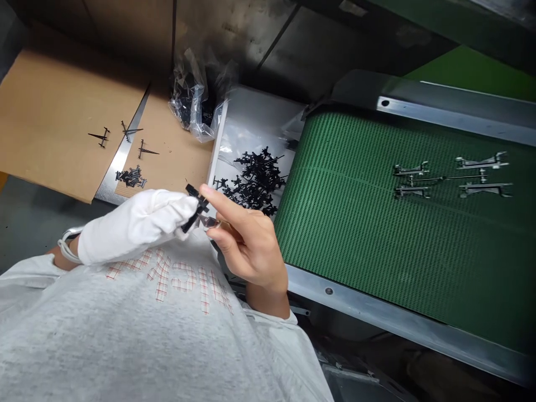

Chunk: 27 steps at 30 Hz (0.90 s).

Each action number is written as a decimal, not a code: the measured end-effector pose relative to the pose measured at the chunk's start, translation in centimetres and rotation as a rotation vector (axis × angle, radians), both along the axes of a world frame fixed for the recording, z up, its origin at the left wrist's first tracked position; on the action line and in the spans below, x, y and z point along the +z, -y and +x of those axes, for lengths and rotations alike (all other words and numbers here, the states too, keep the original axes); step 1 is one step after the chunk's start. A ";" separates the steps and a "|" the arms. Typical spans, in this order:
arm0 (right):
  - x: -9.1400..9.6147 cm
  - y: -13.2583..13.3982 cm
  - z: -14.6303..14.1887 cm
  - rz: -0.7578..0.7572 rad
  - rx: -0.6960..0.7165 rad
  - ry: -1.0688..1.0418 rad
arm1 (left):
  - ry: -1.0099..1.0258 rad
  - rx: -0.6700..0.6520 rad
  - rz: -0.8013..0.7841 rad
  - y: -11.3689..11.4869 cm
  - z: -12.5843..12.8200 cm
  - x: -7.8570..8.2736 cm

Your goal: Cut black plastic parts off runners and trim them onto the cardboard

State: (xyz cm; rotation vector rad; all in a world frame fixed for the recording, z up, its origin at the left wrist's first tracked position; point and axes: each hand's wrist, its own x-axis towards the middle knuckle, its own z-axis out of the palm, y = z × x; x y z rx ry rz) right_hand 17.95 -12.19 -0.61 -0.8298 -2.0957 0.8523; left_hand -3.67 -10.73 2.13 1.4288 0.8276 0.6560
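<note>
My left hand (142,223), in a white glove, pinches a small black plastic part (193,192) in front of my chest. My right hand (253,243) is bare and comes at the part from the other side. Its index finger stretches to the part's upper end. Between the right thumb and curled fingers sits a small shiny tool (210,222), close against the part; its kind is hard to make out, with most of it hidden in the palm. Just beyond the hands lies a heap of black plastic parts (257,176) in a white tray (251,109).
A green conveyor belt (355,234) with a metal side rail (377,304) fills the right; several dark molded pieces (481,162) lie on it. On cardboard (54,111) at left are thin black sprues (142,149) and a small pile of parts (132,177). A clear plastic bag (196,106) stands behind.
</note>
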 end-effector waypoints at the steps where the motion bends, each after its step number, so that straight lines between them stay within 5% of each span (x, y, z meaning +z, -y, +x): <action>1: -0.2 0.0 0.1 -0.024 0.000 -0.022 | -0.012 0.041 -0.018 -0.1 0.1 0.1; 6: -1.4 -0.1 -0.2 -0.204 -0.067 -0.102 | -0.101 0.113 -0.109 -0.6 0.9 1.1; 12: -1.5 -1.4 -2.4 -0.246 -0.231 -0.316 | -0.162 0.122 -0.091 -0.7 1.3 1.1; 20: -1.1 -1.9 -2.5 -0.354 -0.176 -0.479 | -0.214 0.002 0.273 -1.3 1.2 -0.7; 27: -0.9 -2.4 -2.5 -0.176 -0.152 -0.516 | -0.049 0.046 -0.016 -1.4 1.2 -0.8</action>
